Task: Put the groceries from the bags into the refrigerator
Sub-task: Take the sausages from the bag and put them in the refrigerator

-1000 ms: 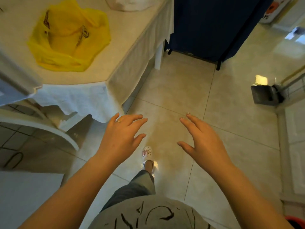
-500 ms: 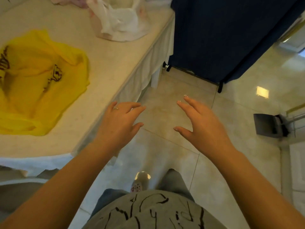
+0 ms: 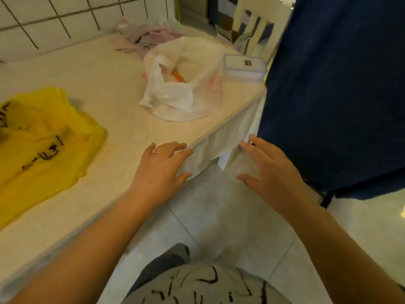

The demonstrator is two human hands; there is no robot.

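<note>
Both hands are empty, fingers spread and relaxed: the left hand (image 3: 158, 172) hovers over the table's (image 3: 105, 69) near edge, the right hand (image 3: 270, 172) off it, likely reaching for the white bag (image 3: 186, 88) near the far corner, its mouth gaping over groceries. The yellow bag (image 3: 41, 137) lies flattened, probably emptied.

I see a yellow bag (image 3: 43, 137) with dark lettering, a white bag (image 3: 186, 84), a navy curtain (image 3: 339, 84), and a cream surface (image 3: 114, 88).
</note>
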